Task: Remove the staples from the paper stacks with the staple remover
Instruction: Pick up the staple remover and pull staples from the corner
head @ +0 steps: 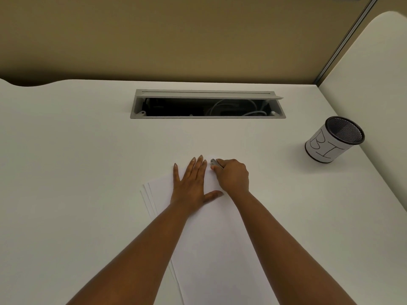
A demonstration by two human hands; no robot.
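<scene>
- Head view: white desk [77, 150] fills most of the frame; tan partition wall behind it, a second white surface rising at the right edge.
- Paper stacks [211, 249] lie on the desk directly in front of the person, running from the bottom edge up toward centre. Sheets are white on white; several offset edges are visible along the left side, so more than one layer lies there. Exact count cannot be read.
- Left hand [191, 183]: flat, palm down on the upper part of the top sheet, fingers spread and straight, thumb out to the right. Holds nothing; it presses on the paper.
- Right hand [232, 177]: curled closed around the staple remover [214, 162], just beside the left fingertips. Only the grey metal tip of the tool shows past the knuckles, at the far corner of the top sheet. Staple itself too small to make out.
- Both forearms bare, entering from the bottom edge and converging on the paper.
- Grey cable tray [207, 104] recessed in the desk beyond the hands, lid raised, white cables visible inside.
- Black mesh cup [334, 139] at right, well apart from the paper, wrapped in white paper with hand-drawn letters; upright.
</scene>
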